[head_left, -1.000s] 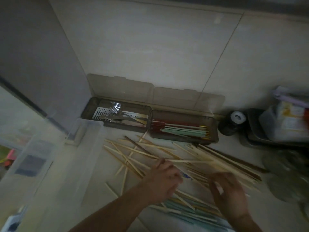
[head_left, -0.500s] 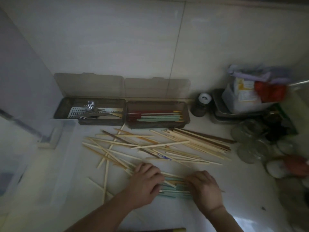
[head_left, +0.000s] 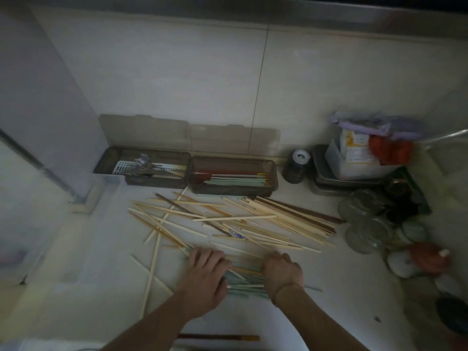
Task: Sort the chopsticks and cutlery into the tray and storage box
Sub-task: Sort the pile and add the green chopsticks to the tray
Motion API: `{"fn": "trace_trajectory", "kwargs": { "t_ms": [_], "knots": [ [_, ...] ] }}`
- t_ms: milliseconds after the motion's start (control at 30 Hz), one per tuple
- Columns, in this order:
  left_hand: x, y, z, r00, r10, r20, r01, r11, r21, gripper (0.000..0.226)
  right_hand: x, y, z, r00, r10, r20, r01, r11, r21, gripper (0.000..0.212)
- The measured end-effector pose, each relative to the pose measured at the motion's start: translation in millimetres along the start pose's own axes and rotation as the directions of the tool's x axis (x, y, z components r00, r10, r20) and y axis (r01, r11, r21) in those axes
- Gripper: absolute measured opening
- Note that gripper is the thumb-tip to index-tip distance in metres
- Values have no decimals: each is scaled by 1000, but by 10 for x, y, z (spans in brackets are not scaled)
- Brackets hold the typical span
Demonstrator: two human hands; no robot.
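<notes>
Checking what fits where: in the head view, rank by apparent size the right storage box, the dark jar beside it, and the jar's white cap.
1. right storage box
2. dark jar
3. white cap

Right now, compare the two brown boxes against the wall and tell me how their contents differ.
The left box holds metal forks and a perforated metal piece, lying jumbled; the right box holds red and pale green chopsticks laid parallel. The left box's contents look grey and silvery; the right box's are coloured, some with yellow tips. Both are brown, open, with lids leaning back against the wall, side by side.
</notes>
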State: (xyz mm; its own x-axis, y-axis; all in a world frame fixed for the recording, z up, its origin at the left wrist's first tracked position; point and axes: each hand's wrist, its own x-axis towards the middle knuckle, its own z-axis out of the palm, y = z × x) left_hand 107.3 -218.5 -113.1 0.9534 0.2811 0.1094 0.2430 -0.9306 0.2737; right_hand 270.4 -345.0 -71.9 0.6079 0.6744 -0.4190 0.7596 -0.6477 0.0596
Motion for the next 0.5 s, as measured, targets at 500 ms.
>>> {"fn": "trace_trajectory", "kwargs": {
  "t_ms": [500],
  "knots": [
    [149, 32, -43, 985, -173, 11, 172, 985, 25, 17, 687, 912, -998, 865, 299, -403, 162, 593, 789, 27]
  ]
}}
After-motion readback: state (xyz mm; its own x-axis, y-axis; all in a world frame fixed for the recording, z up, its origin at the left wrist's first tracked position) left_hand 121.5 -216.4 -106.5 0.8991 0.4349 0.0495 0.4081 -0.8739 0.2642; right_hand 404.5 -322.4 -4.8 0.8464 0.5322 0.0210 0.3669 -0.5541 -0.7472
